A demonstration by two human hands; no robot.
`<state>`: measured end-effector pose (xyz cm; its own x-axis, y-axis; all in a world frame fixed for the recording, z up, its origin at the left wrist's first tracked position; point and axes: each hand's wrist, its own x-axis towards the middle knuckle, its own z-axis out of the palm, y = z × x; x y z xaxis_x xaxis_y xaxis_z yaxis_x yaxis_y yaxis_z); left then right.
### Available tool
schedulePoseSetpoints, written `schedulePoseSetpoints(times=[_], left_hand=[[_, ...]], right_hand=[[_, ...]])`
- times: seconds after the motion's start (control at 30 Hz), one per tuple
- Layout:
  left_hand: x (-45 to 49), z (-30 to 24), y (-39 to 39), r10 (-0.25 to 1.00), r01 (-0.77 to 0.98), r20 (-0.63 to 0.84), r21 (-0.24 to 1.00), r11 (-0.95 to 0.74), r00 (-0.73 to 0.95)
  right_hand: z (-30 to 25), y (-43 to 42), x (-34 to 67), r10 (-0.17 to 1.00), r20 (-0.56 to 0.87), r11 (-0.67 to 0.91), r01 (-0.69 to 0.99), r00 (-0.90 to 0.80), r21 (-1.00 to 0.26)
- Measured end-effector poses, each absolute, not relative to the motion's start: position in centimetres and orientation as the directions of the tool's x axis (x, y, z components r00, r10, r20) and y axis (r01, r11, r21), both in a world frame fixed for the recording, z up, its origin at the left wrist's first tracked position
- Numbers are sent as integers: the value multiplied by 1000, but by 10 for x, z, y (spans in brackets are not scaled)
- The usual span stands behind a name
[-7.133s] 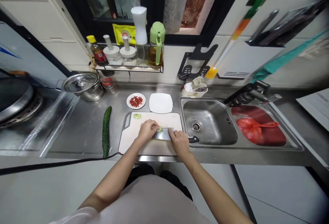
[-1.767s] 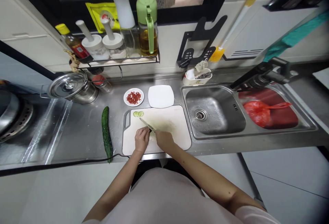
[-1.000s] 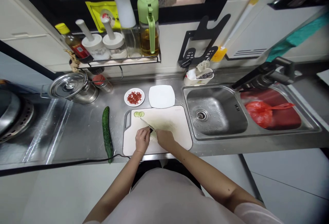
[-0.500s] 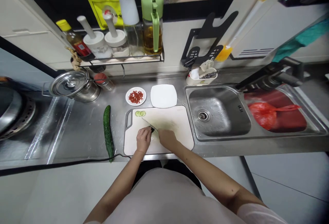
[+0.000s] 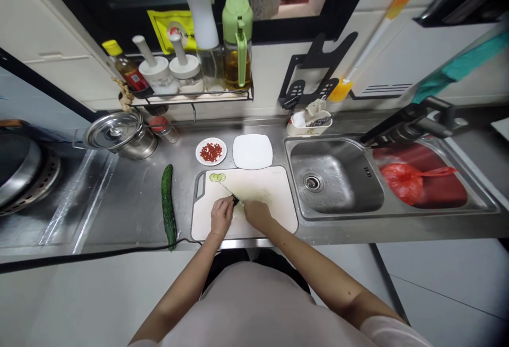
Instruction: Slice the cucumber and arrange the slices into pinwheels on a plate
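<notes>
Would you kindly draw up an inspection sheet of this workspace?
Surface: metal counter; cutting board smudged greenish.
Things in use: knife, small dark piece, pale green slices on the board.
Clutter: cucumber left of the board; plate of red pieces and white plate beyond it.
Hands: right hand grips the knife; left hand pinches the dark piece.
Cables: black cable near the counter's front edge.
Surroundings: lidded pot left, sink right.
</notes>
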<state>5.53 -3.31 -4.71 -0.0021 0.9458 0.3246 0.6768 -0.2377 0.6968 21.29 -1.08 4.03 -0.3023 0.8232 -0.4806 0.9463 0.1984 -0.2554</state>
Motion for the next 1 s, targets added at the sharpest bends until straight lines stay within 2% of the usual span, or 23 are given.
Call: schedulePoseSetpoints(times=[0.2,0.33,0.43,0.53,0.7,0.83,1.0], left_hand=[[56,-40,-37,962,642,263,750,-158,-71],[57,-28,-38,936,627,234,779,-18,-264],[58,-10,-33,891,668,296,744,11,-344],[63,12,-21,929,752,314,656,-63,-197],[78,42,0,984,829,164,539,-147,68],[90,52,5,984,815,43,554,-169,175],[99,50,0,972,772,27,604,-201,232]], right_hand=[[52,-22,230,864,-437,181,965,-249,-190],[61,-28,246,893,-386,211,973,-230,-92],[65,-32,254,902,-361,241,970,-235,-30],[68,-36,260,913,-320,271,963,-255,5],[73,-43,269,908,-256,351,936,-333,27],[75,-49,278,900,-237,386,922,-367,36],[71,-58,289,903,-234,381,923,-361,48]])
